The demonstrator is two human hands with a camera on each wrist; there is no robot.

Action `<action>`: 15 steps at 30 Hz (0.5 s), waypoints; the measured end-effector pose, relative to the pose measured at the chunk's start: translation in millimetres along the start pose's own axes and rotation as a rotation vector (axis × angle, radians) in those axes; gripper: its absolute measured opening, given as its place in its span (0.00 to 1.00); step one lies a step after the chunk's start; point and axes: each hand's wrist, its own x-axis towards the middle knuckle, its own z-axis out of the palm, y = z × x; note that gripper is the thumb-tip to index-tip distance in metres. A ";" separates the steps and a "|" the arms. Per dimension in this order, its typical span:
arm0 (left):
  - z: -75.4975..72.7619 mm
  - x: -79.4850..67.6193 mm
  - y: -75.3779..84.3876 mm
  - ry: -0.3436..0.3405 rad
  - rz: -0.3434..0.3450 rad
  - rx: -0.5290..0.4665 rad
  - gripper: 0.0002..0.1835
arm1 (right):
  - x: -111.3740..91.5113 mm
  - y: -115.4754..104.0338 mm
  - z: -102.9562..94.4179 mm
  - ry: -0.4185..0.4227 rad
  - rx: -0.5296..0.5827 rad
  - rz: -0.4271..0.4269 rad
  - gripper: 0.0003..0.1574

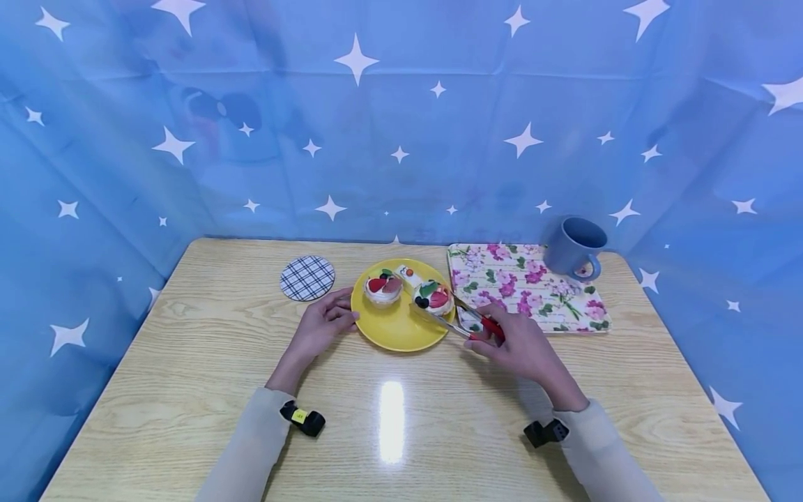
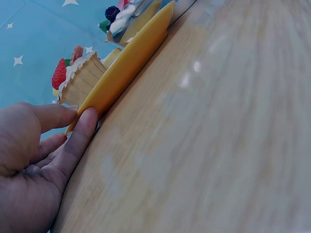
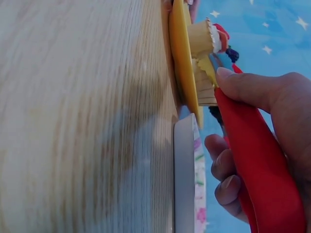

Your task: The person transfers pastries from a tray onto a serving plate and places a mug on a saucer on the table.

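Observation:
A yellow plate lies on the table, its left rim pinched between thumb and fingers of my left hand. In my right hand I grip tongs with red handles, their metal arms reaching over the plate's right side. Between the tong tips sits a cream-topped cupcake with strawberry, dark berries and a green leaf. Another cupcake with red fruit stands on the plate's left half, near my left fingers. Behind them is a small pale dessert piece with an orange dot, partly hidden.
Right of the plate lies a floral board, its left edge close to the rim. A blue-grey mug stands on the board's far right corner. A round checked coaster lies left of the plate. Behind the table hangs a starry blue curtain.

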 end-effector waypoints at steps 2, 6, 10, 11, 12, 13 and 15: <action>-0.1 -0.1 0.1 -0.001 0.002 0.000 0.30 | -0.6 -0.5 0.1 -0.006 0.005 -0.002 0.35; -0.5 -0.2 0.3 -0.005 0.006 -0.010 0.31 | -1.1 -1.6 0.5 -0.027 0.017 0.004 0.34; -0.7 0.3 -0.2 -0.007 0.008 -0.008 0.30 | -0.7 -2.3 1.1 -0.046 0.017 0.005 0.34; -0.7 0.4 -0.6 -0.007 0.007 -0.006 0.31 | -0.7 -2.5 1.2 -0.050 0.016 0.005 0.34; -0.7 0.6 -1.0 -0.007 0.007 -0.005 0.31 | -0.7 -2.8 1.2 -0.052 0.013 0.005 0.35; -0.7 0.4 -0.9 -0.008 0.009 -0.005 0.31 | -0.5 -3.1 1.3 -0.053 0.012 0.005 0.35; -0.8 0.1 -0.9 -0.009 0.010 -0.004 0.31 | -0.5 -3.2 1.5 -0.061 0.009 0.004 0.36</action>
